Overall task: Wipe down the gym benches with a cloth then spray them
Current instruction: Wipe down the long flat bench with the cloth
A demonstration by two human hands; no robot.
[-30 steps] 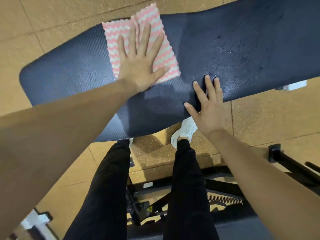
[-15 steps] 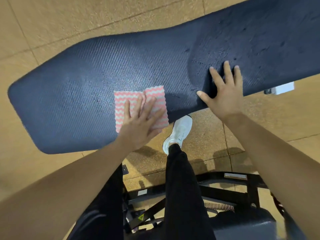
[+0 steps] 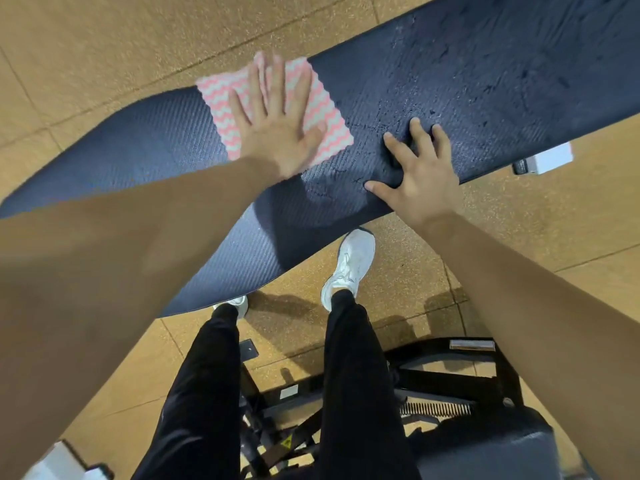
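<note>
— Where's the cloth (image 3: pixel 327 124)?
— At the far edge of the dark, weave-textured padded tabletop (image 3: pixel 485 81): a pink-and-white zigzag square, flat under the left hand (image 3: pixel 277 133), fingers straight and spread.
— The right hand (image 3: pixel 420 181)?
— Just right of it, fingers spread, tips pressing the pad near its near edge.

Gym floor, by what my feed shows.
I look down on a long navy padded bench with a textured top (image 3: pixel 450 98), tan speckled rubber floor tiles (image 3: pixel 104 46) with seams between them, and a black steel frame (image 3: pixel 450 377) carrying a toothed adjustment rack (image 3: pixel 434 408) near the picture's lower edge.
</note>
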